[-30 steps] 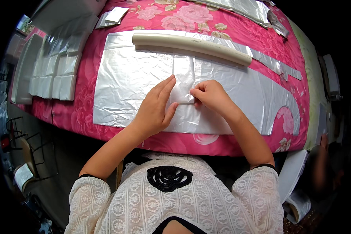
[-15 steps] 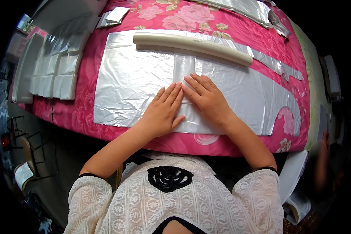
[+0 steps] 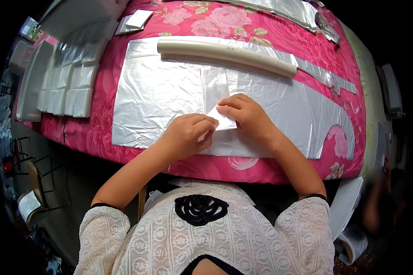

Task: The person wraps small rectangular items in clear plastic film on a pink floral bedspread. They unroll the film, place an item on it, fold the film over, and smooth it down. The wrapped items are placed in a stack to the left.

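A thin translucent plastic sheet (image 3: pixel 214 85) lies flat on a silvery foil-like covering in front of me, with its near end folded up into a whiter flap (image 3: pixel 226 123). My left hand (image 3: pixel 186 134) is closed, its thumb and fingers pinching the left side of that flap. On the other side, my right hand (image 3: pixel 248 117) has its fingers bent together at the flap's upper right edge. The fingertips hide part of the fold. Both hands rest low over the covering.
A cream tube (image 3: pixel 227 56) lies across the silvery covering (image 3: pixel 142 101), beyond my hands. Stacks of white packets (image 3: pixel 78 89) stand at the left. A few white squares (image 3: pixel 137 19) lie at the far left on the pink floral cloth (image 3: pixel 98 112). A blurred person is at the right.
My hands lay flat with fingers stretched over the sheet. Now the fingers are bent, and the sheet's near end is lifted and folded between them. The tube has stayed put.
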The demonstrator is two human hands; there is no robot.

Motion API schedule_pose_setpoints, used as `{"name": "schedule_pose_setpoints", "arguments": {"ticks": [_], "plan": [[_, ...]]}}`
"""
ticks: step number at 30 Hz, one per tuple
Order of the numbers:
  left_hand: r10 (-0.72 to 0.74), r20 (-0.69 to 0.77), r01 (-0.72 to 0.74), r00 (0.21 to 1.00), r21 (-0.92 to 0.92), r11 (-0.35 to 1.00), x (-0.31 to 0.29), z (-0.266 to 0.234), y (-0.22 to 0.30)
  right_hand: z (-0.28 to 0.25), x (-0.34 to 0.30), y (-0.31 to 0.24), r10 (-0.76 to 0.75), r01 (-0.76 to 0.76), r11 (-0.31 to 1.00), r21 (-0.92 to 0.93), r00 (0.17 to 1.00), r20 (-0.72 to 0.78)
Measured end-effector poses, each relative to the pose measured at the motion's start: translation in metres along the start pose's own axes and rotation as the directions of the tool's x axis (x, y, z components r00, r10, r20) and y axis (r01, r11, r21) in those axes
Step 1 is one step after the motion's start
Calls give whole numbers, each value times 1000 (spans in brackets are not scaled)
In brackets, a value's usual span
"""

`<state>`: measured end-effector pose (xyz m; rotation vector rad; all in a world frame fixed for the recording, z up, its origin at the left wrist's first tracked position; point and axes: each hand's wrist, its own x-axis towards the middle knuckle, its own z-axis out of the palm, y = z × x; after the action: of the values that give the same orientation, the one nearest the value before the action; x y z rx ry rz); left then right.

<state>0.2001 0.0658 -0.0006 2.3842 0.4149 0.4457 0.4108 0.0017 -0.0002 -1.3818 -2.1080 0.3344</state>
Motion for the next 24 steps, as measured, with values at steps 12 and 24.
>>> {"name": "schedule_pose_setpoints", "arguments": {"ticks": [12, 24], "plan": [[-85, -61, 93, 995, 135, 987, -27, 9, 10, 13, -27, -20, 148, -132, 977, 170, 985, -83], [-664, -7, 578, 748, -485, 656, 11, -2, -12, -10, 32, -1, 648, -806, 547, 228, 580, 494]]}}
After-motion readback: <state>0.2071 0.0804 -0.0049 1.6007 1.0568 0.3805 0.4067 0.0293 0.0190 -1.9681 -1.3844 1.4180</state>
